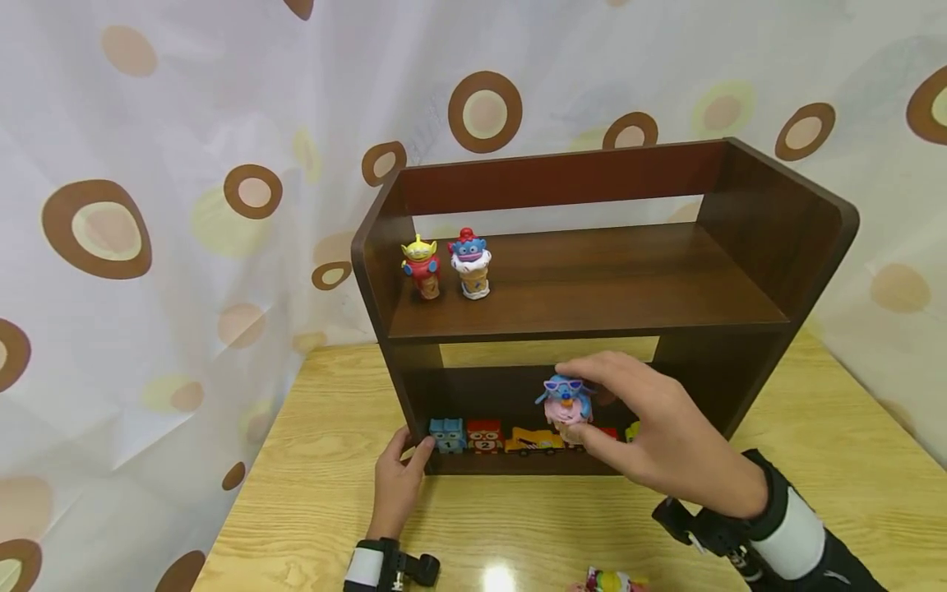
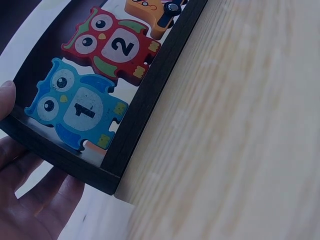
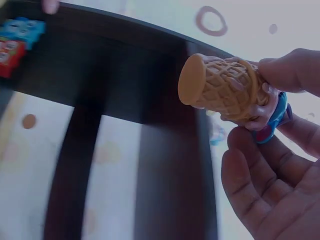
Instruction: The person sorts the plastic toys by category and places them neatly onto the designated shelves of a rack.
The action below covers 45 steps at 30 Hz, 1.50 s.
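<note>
My right hand (image 1: 658, 432) pinches an ice-cream-cone figurine (image 1: 566, 403) between thumb and fingers, in front of the lower level of a dark brown two-level shelf (image 1: 592, 279). The figurine is a blue character with sunglasses over pink cream. In the right wrist view its waffle cone (image 3: 225, 85) points away from the palm. My left hand (image 1: 395, 485) grips the shelf's lower left side panel, thumb toward the inside and fingers outside. Beside that thumb stand a blue owl block (image 2: 77, 105) marked 1 and a red owl block (image 2: 112, 45) marked 2.
On the upper level, at left, stand a red figurine with a yellow-green head (image 1: 422, 271) and a blue-headed cone figurine (image 1: 471, 267). An orange block (image 1: 534, 440) continues the lower row, partly behind my right hand. Another colourful toy (image 1: 610, 580) lies at the table's (image 1: 296, 510) near edge.
</note>
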Each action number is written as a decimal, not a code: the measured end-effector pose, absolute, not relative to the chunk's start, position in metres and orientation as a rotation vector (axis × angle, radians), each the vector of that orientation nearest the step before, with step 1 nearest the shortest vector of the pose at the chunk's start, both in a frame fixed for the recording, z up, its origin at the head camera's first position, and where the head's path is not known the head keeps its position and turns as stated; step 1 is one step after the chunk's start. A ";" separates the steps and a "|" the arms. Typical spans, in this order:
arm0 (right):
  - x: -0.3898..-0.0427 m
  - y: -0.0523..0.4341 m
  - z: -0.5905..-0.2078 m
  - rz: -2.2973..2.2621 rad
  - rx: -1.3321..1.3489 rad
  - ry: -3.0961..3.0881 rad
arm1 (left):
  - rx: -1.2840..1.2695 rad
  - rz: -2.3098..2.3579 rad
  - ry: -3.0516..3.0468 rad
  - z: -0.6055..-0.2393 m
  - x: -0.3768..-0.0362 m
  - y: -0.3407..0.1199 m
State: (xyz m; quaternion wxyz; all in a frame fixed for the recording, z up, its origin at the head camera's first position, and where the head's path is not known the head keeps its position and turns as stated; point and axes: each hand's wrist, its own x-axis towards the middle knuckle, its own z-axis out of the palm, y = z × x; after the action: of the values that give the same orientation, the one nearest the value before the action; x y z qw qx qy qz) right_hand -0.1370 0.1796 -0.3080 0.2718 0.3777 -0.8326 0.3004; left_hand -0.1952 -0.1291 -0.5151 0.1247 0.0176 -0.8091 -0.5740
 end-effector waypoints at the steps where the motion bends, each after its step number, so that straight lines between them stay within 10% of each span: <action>1: -0.139 0.179 -0.302 0.815 1.030 -2.224 | 0.050 -1.671 -2.358 -0.515 -0.195 -0.129; 45: -0.229 0.162 -0.205 0.821 0.874 -2.336 | 0.061 -1.685 -2.362 -0.513 -0.195 -0.129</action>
State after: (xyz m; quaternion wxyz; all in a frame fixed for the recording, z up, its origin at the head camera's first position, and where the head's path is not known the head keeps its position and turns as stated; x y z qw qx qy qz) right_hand -0.2285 0.1616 -0.2049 0.2553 0.3218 -0.8602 0.3022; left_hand -0.1954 -0.1286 -0.5129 0.1195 0.0207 -0.8080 -0.5766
